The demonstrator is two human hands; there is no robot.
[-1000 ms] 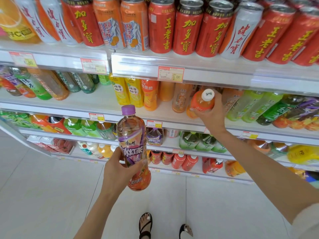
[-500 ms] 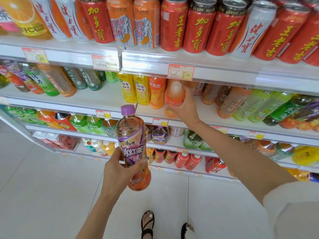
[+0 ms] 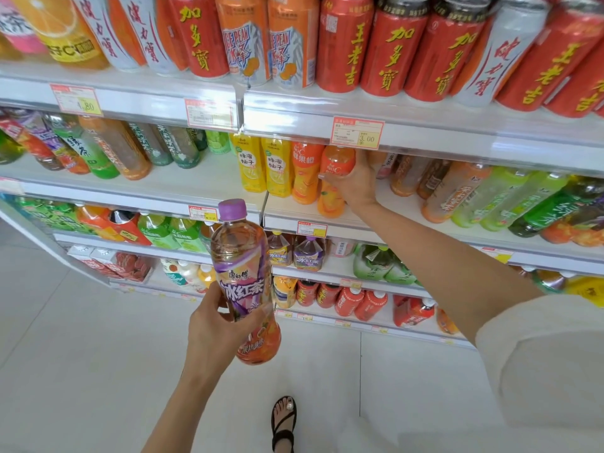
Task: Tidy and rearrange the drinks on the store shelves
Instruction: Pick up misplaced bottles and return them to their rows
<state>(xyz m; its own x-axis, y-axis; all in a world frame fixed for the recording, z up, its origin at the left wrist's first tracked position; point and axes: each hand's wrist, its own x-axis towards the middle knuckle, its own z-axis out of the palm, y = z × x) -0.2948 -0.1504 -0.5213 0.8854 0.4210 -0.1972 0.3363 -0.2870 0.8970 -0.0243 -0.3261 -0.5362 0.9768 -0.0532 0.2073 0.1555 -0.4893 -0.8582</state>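
My left hand (image 3: 217, 328) grips a purple-capped iced tea bottle (image 3: 243, 276) upright in front of the shelves, well below the second shelf (image 3: 202, 188). My right hand (image 3: 354, 184) holds an orange juice bottle (image 3: 335, 178) standing on that second shelf, right beside another orange bottle (image 3: 305, 171) and two yellow bottles (image 3: 263, 165). Its cap is hidden behind the price rail above.
Red, orange and white cans (image 3: 346, 44) line the top shelf. Brown, green and orange bottles (image 3: 490, 194) lie tilted to the right of my right hand. A price tag (image 3: 356, 132) hangs just above it. Lower shelves hold more bottles (image 3: 307, 253). A sandalled foot (image 3: 284, 420) stands on the tiled floor.
My right hand carried the orange bottle leftward along the second shelf and set it upright next to the orange and yellow bottles. The left hand's bottle stayed in place.
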